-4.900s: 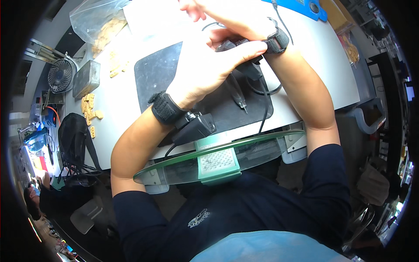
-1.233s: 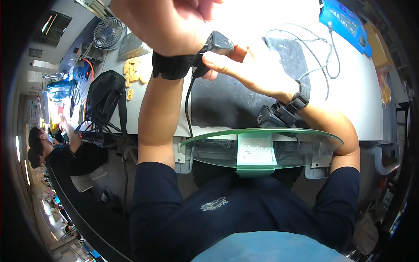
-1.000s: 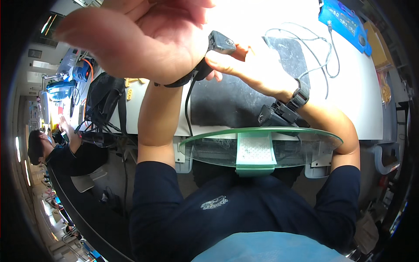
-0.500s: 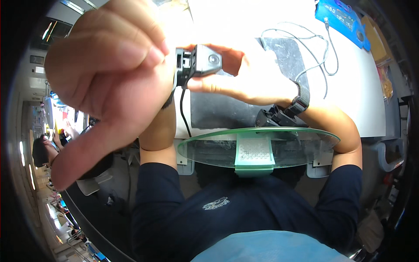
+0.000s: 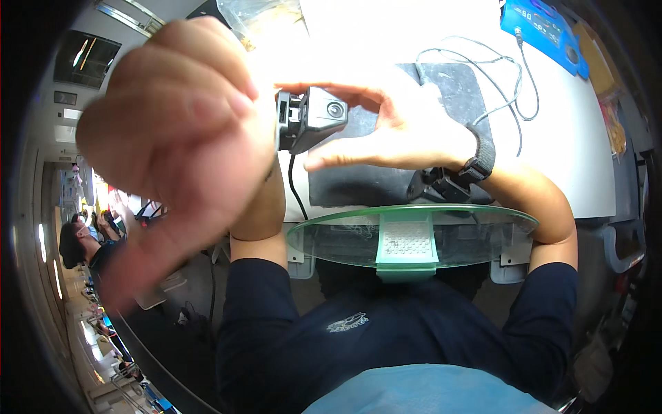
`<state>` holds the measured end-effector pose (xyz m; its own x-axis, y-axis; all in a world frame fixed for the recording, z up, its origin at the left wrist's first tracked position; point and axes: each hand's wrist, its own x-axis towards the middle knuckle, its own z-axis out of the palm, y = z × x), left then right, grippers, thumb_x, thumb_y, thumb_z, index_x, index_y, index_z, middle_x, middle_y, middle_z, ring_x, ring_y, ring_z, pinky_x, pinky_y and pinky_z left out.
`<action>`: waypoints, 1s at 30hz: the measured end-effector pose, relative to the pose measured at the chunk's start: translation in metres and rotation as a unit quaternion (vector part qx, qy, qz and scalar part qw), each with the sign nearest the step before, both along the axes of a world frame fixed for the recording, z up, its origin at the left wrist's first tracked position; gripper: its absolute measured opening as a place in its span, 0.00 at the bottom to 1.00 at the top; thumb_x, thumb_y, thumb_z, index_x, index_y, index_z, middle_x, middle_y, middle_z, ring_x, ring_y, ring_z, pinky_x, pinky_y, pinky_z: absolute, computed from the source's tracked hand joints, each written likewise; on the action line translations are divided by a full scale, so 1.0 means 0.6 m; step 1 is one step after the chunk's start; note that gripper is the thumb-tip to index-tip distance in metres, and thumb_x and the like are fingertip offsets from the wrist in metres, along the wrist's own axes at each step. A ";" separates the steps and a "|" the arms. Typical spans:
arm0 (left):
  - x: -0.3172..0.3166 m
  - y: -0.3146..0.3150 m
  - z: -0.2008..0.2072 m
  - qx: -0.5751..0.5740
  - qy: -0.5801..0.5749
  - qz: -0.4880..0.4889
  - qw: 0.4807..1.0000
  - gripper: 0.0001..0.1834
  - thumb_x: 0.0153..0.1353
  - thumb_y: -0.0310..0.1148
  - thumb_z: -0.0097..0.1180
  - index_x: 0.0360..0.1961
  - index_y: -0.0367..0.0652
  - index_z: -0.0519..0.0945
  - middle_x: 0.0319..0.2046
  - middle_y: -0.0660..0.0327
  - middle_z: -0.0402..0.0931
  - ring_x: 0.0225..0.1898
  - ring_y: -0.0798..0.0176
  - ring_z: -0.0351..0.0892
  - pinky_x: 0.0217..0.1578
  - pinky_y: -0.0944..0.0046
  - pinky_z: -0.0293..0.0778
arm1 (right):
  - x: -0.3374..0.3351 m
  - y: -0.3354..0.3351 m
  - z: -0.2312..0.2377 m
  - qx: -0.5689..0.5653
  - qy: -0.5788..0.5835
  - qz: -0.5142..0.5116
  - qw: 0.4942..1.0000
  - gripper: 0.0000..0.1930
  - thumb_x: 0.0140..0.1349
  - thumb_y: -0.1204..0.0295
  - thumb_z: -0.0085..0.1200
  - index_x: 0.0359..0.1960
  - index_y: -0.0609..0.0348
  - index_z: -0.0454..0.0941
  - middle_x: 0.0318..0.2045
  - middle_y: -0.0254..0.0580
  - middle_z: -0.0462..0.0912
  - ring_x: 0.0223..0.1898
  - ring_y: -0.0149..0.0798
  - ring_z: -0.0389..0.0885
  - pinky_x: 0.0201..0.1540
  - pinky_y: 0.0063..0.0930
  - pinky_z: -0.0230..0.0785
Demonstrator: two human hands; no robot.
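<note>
Nearby, my left hand [image 5: 186, 131]: raised large and blurred at the upper left of the frame, fingers curled inward, thumb stretched toward the lower left; I cannot tell whether it holds anything.
Black camera module [image 5: 321, 119]: just left of the upper centre, by my left wrist, its round lens turned toward the right.
My right hand [image 5: 417, 141]: right of centre, thumb and fingers spread wide around the module, thumb tip just beside its lower edge; I cannot tell whether the fingers behind touch it.
My right wrist: a black strap [image 5: 480, 155] around it, a second black module [image 5: 441, 185] beneath.
Black cable [image 5: 293, 186]: drops from below the first module.
Dark mat [image 5: 345, 188]: centre, on the white table [image 5: 565, 152].
Clear oval panel [image 5: 331, 248]: below the mat, crossed by a mint-green bracket [image 5: 407, 271].
Blue control box [image 5: 545, 41]: upper right, a grey cable [image 5: 519, 138] looping from it.
Clear plastic bag [image 5: 265, 21]: top left of centre.
</note>
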<state>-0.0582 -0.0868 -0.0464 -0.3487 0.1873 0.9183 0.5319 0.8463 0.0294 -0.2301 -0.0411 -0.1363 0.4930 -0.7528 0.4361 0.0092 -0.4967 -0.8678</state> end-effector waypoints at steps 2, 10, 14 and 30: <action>0.023 -0.009 0.019 0.093 0.017 -0.024 0.995 0.52 0.57 0.77 0.21 0.20 0.31 0.72 0.11 0.55 0.66 0.10 0.61 0.62 0.13 0.65 0.58 | 0.012 -0.009 0.010 -0.056 -0.008 0.029 0.998 0.37 0.47 0.67 0.71 0.62 0.50 0.69 0.54 0.36 0.76 0.38 0.27 0.74 0.41 0.22 0.71; -0.040 -0.083 -0.030 0.320 0.134 0.234 0.908 0.23 0.68 0.39 0.49 0.14 0.45 0.73 0.09 0.69 0.66 0.07 0.77 0.61 0.10 0.75 0.51 | -0.024 -0.041 0.005 -0.049 0.154 -0.177 0.971 0.33 0.47 0.50 0.68 0.55 0.44 0.75 0.33 0.28 0.77 0.31 0.22 0.73 0.20 0.15 0.69; -0.062 -0.103 -0.041 0.280 0.127 0.198 0.931 0.23 0.68 0.39 0.48 0.15 0.42 0.74 0.09 0.69 0.67 0.09 0.77 0.62 0.12 0.76 0.52 | -0.005 -0.044 0.002 -0.022 0.140 -0.142 0.980 0.35 0.46 0.47 0.69 0.55 0.48 0.75 0.34 0.31 0.79 0.32 0.24 0.75 0.27 0.19 0.72; -0.069 -0.058 -0.049 0.150 0.080 0.262 0.950 0.19 0.64 0.36 0.57 0.17 0.38 0.79 0.10 0.67 0.72 0.12 0.78 0.66 0.13 0.75 0.57 | -0.006 -0.035 0.008 0.030 0.127 -0.082 0.988 0.28 0.48 0.62 0.71 0.52 0.55 0.77 0.35 0.35 0.81 0.36 0.26 0.77 0.39 0.21 0.71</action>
<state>-0.0998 -0.1218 -0.0758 -0.1741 -0.2521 0.9519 0.0570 0.9625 0.2653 -0.2337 -0.0622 -0.1314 0.4493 -0.8530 0.2654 -0.2900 -0.4202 -0.8598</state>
